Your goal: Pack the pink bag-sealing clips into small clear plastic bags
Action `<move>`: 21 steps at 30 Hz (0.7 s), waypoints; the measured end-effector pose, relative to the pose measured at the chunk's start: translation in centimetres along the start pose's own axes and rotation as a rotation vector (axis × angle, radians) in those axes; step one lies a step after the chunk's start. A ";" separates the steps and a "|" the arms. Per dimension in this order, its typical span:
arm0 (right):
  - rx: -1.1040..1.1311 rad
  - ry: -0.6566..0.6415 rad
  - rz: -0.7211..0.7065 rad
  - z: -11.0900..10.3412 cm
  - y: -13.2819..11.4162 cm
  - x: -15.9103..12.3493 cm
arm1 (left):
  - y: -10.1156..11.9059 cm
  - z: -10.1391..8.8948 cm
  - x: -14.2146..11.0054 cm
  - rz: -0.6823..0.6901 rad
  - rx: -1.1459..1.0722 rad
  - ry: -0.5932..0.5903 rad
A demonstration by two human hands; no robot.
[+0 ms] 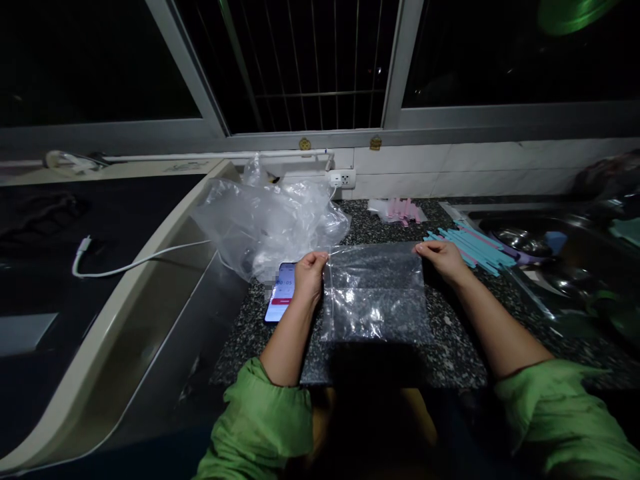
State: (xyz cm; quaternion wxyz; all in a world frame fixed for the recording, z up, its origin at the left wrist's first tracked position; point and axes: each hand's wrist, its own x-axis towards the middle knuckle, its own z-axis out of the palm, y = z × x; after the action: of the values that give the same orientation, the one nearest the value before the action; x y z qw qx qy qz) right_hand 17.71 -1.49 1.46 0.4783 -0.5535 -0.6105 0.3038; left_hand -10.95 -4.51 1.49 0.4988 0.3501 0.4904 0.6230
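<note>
A clear plastic bag [376, 293] is stretched flat between my two hands over the dark speckled countertop [450, 333]. My left hand [310, 272] pinches its upper left corner, fingers closed. At the upper right corner, my right hand [442, 259] grips the bag between thumb and fingers. Beside my left wrist lies a phone [280, 310] with a lit screen, partly covered by that hand. To the right of my right hand is a spread pile of light blue strips [475, 250], a few pink ones among them.
Crumpled clear plastic [270, 220] is heaped behind the phone. Small pink pieces [404, 211] rest on a plastic packet by the wall. A sink [530, 230] holding metal bowls is at right. A white cable [145, 263] crosses the appliance at left. A wall socket [345, 178] has a plug in it.
</note>
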 end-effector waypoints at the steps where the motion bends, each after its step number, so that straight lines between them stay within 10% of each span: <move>1: -0.004 0.002 -0.006 0.0 0.0 0.0 | 0.0 0.0 0.0 0.014 0.005 0.005; 15: 0.027 0.067 0.013 -0.2 1.0 0.2 | -0.3 -0.1 -0.1 -0.094 0.224 -0.273; 21: 0.007 0.038 0.003 0.3 1.1 0.2 | -1.1 0.0 0.3 0.021 0.232 -0.152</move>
State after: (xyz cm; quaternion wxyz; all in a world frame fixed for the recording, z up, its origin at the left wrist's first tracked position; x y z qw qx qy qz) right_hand 17.89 -1.07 0.43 0.4912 -0.5585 -0.5994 0.2959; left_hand -10.72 -4.18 0.45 0.4841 0.4566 0.5162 0.5391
